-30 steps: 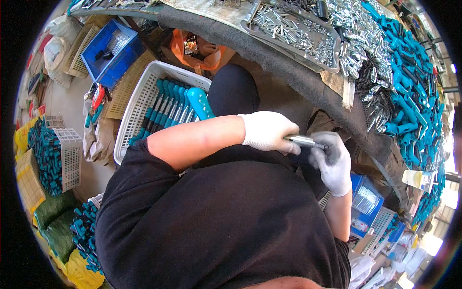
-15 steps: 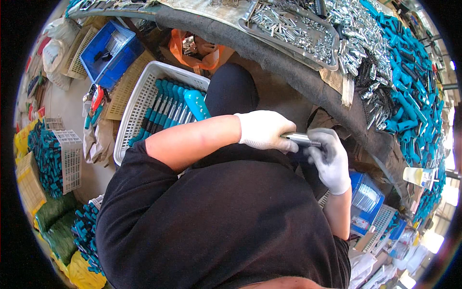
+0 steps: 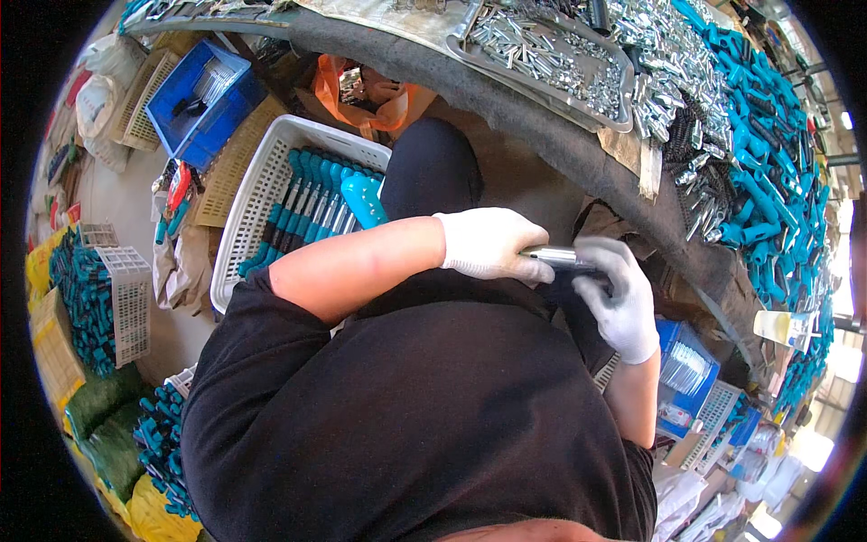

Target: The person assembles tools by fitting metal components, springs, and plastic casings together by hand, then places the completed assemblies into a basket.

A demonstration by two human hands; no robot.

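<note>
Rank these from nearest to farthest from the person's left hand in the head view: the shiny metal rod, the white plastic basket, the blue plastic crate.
1. Shiny metal rod: in the left hand grip.
2. White plastic basket: floor, left.
3. Blue plastic crate: upper left, beyond.

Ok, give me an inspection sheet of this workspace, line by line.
Surface: dark curved bench, crowded along its far side.
Job's things: shiny metal rod held between both hands.
Clutter: metal tray of silver parts; heap of teal-handled tools on the bench; white basket of teal-handled tools and blue crate on the floor.
Grippers: left hand and right hand, white-gloved, both closed on the rod.
Cables: nothing seen.
Surroundings: more baskets, bags and boxes around the seat.
</note>
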